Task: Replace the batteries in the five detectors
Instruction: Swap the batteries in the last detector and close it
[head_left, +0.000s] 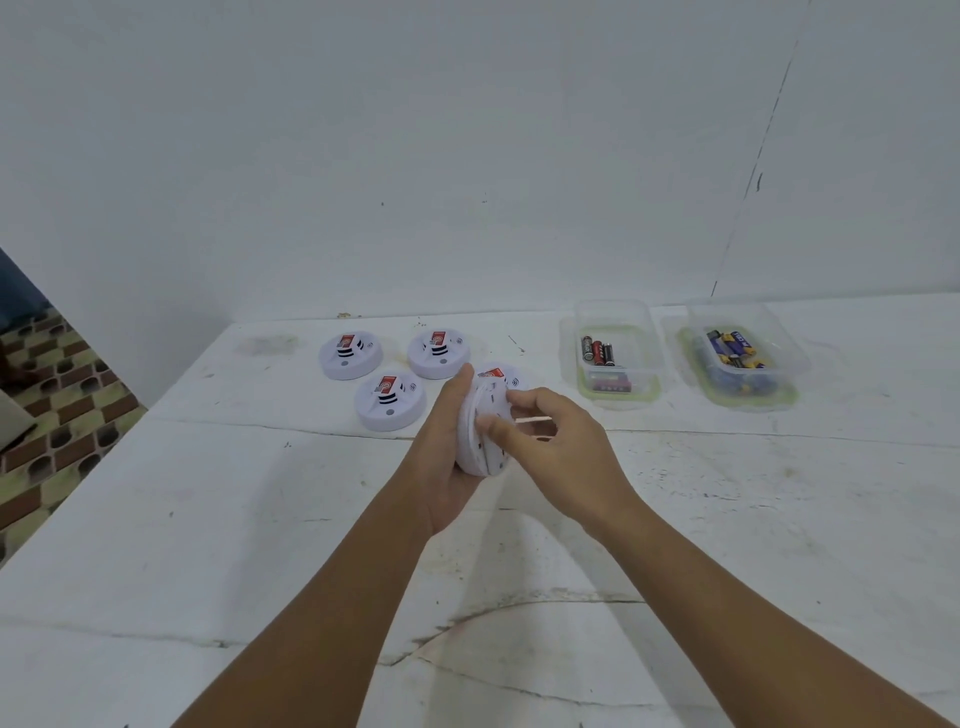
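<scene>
The left hand (448, 447) cups a white detector (480, 434) on edge above the table (208, 519); the right hand (561, 452) pinches its rim with thumb and fingers. Four more detectors lie behind it, beside two clear tubs of batteries

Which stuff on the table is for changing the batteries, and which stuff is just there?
For the job:
- held detector, gripped by left hand and right hand
- four detectors on the table
- tub of red and black batteries
- tub of blue and yellow batteries

Just there:
- white table
- patterned floor
- white wall
</scene>
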